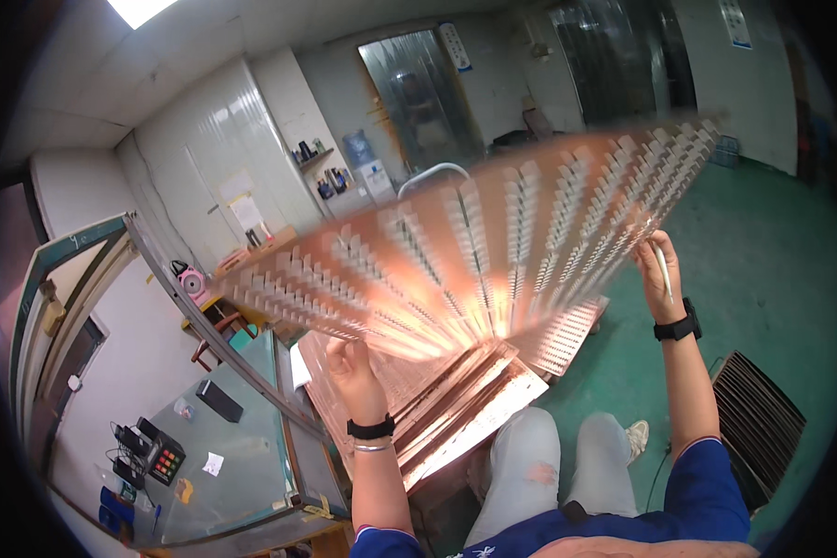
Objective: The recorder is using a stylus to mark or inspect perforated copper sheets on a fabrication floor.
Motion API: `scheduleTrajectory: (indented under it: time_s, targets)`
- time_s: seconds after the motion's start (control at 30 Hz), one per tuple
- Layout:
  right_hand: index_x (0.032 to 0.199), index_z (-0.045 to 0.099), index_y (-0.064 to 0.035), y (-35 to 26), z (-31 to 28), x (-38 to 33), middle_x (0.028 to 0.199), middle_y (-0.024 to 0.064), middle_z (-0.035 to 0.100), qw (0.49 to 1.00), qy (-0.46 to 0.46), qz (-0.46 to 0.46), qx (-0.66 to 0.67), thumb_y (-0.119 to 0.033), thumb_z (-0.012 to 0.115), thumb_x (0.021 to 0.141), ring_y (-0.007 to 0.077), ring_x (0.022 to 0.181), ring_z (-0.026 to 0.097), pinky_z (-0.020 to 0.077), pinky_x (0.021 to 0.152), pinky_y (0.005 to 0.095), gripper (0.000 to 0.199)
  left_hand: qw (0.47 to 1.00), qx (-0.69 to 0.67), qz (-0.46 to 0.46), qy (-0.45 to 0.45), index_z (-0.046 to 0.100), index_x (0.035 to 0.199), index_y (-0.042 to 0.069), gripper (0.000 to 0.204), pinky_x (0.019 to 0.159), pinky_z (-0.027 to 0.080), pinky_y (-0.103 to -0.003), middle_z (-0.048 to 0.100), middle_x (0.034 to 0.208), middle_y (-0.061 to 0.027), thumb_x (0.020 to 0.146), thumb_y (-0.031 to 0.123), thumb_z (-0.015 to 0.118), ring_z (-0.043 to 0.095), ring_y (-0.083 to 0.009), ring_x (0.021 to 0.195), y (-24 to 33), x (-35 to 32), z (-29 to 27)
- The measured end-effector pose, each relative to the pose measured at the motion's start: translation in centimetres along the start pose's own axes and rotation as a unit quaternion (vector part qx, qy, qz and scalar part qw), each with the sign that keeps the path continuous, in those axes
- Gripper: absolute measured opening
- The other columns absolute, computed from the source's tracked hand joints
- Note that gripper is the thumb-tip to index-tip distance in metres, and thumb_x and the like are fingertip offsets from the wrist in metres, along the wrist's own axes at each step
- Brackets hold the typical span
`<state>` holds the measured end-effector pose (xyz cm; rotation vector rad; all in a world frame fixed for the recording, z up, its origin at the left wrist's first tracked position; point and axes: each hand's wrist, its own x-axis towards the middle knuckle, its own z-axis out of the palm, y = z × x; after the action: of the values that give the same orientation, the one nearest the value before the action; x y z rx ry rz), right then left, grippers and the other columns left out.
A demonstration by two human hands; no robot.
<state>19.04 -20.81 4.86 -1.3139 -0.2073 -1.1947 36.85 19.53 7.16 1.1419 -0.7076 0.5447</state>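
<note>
First: Where was the copper-coloured sheet (497, 251)?
Second: Raised between and ahead of the left hand (347, 367) and the right hand (658, 265), tilted, higher toward the right. Rows of pale tabs (567, 200) fanned across its blurred face.
First: Condition of the left hand?
Second: Closed, fingers curled on the sheet's near edge.
First: And the right?
Second: Closed at the sheet's right end, with a slender white tool (663, 270) also held there. Exact finger placement could not be told.
First: What lay below?
Second: A stack of copper-coloured plates (474, 409), just right of the left hand and nearer the body. I could not tell whether the sheet touched it.
First: Farther out?
Second: Left of the left hand, a glass-topped table (251, 484) bore a device with coloured keys (166, 460). A dark slatted rack (761, 423) was noted to the right of the right hand, nearer the body.
</note>
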Motion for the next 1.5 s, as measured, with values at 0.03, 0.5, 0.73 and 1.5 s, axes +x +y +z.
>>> scheduleTrajectory:
  time_s: [0.03,0.5,0.73,1.5]
  targets:
    - [0.105,0.053,-0.0079,0.6,-0.2,0.1,0.109,0.0051,0.059,1.000,-0.001,0.009,-0.003,-0.018,0.052,0.092,0.0090,0.094,0.053,0.0410,0.082,0.0235,0.017,1.000,0.003,-0.009,0.002,0.050,0.101,0.005,0.015,0.089,0.041,-0.031,0.052,0.103,-0.0045,0.087,0.003,0.055,0.050,-0.0149,0.100,-0.4,0.1,0.0]
    - [0.112,0.047,-0.0016,9.8,2.8,-3.6,0.116,0.0141,0.055,0.914,-0.118,0.327,0.211,-0.002,0.044,0.089,0.0177,0.103,0.058,0.0526,0.085,0.0270,0.024,0.919,-0.261,-0.296,0.004,0.047,0.109,0.008,0.018,0.077,0.057,-0.033,0.059,0.106,-0.0132,0.091,0.008,0.048,0.061,-0.0210,0.094,-5.9,-6.9,-8.6]
    - [0.119,0.043,-0.0009,13.3,4.2,-6.3,0.112,0.0143,0.054,0.858,-0.016,0.455,0.236,-0.001,0.046,0.087,0.0189,0.103,0.057,0.0504,0.088,0.0273,0.032,0.902,-0.207,-0.374,0.057,0.038,0.126,0.006,0.037,0.090,0.051,-0.032,0.047,0.121,-0.0118,0.090,0.005,0.048,0.054,-0.0209,0.106,-5.9,-11.3,-12.1]
    - [0.129,0.033,0.0043,18.1,4.2,-9.0,0.132,0.0198,0.041,0.877,-0.103,0.464,0.073,-0.005,0.040,0.091,0.0248,0.123,0.041,0.0355,0.104,0.0329,0.040,0.875,-0.131,-0.450,0.124,0.037,0.129,0.001,0.040,0.098,0.041,-0.031,0.045,0.128,-0.0110,0.089,-0.002,0.045,0.048,-0.0169,0.113,-5.7,-13.1,-12.4]
